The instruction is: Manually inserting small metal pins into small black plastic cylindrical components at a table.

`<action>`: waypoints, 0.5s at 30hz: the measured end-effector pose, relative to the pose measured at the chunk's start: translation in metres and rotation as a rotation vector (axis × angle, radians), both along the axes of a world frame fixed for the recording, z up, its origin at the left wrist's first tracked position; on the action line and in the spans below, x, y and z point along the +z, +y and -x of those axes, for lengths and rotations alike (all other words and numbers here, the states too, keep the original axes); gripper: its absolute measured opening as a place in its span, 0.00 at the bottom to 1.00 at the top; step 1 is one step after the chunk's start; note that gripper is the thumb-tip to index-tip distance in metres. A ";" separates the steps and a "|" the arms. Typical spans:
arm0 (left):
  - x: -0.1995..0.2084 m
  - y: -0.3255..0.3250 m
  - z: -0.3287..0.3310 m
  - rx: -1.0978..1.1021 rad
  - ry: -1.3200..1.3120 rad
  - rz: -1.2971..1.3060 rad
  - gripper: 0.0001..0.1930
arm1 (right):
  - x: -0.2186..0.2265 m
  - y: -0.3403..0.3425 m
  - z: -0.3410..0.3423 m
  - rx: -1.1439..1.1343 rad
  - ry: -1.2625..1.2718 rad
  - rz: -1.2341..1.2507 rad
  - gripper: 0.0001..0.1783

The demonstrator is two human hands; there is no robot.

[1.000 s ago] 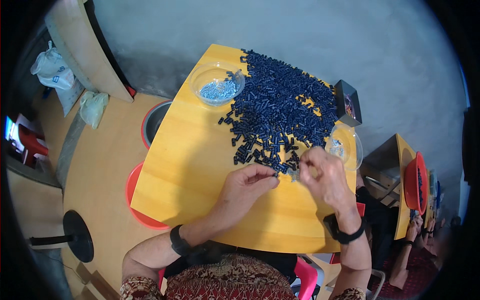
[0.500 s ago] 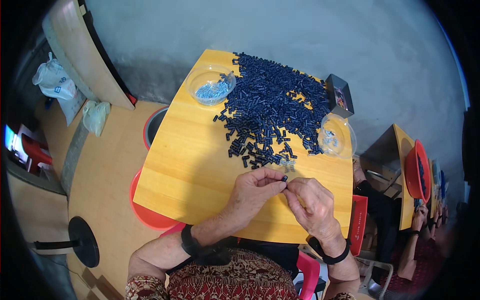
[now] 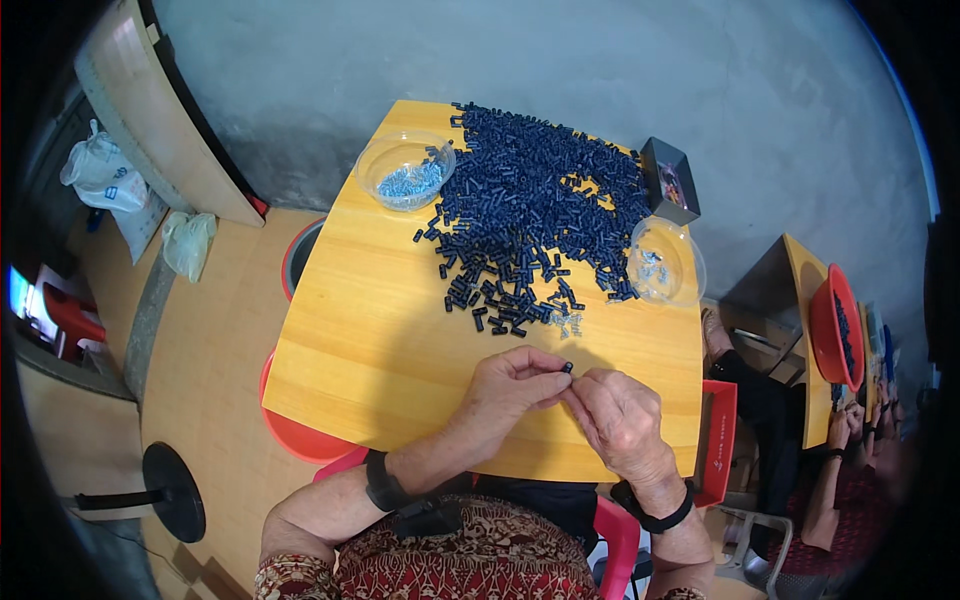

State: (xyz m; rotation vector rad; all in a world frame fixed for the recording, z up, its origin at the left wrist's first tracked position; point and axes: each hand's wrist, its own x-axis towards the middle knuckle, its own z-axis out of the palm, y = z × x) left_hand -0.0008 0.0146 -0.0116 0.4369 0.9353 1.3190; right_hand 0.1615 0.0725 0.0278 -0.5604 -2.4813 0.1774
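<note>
Since a second ago, left grip (image 3: 505, 392) and right grip (image 3: 622, 420) have come together: the left pinches one black piece (image 3: 567, 368), long axis unclear, at its fingertips; the right bunches just right of it, contents hidden. Beyond them: one bowl (image 3: 380, 160), one uncountable pile (image 3: 530, 190), a second bowl (image 3: 685, 250).

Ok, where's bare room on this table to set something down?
The biggest bare patch of table is left of the dark pile, between the left bowl and left forearm. A smaller one is between the right bowl and right hand. The pile crowds the far middle, toward the black box.
</note>
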 end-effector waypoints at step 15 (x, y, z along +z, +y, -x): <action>0.007 -0.005 -0.001 0.023 -0.043 0.020 0.09 | -0.003 -0.006 0.002 -0.029 0.254 0.293 0.09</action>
